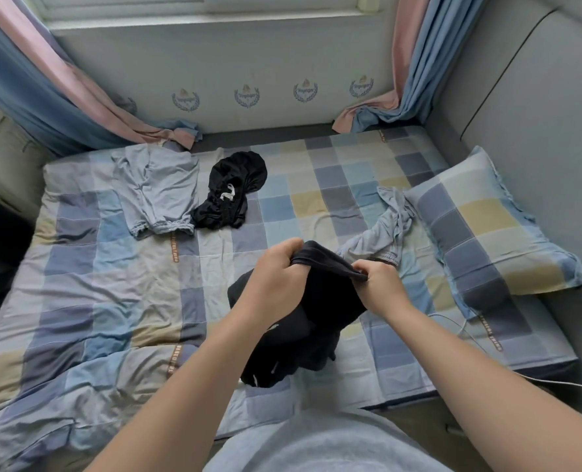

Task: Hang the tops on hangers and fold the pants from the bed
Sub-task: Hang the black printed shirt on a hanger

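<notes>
At frame centre a black garment (pixel 330 301) is held above the bed (pixel 112 301) by its bunched edge, gripped in the curled fingers of the left hand (pixel 276 270) and pinched by the right hand (pixel 379 284), likely so it hangs straight. Farther up, pale blue pants (pixel 160 189) and a black heap (pixel 235 195) are left unsorted.

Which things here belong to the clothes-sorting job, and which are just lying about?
Job: black garment gripped by left hand and right hand; pale blue garment far left; black drawstring garment; crumpled blue garment beside pillow.
Lying about: pillow, curtains, white cable.
</notes>
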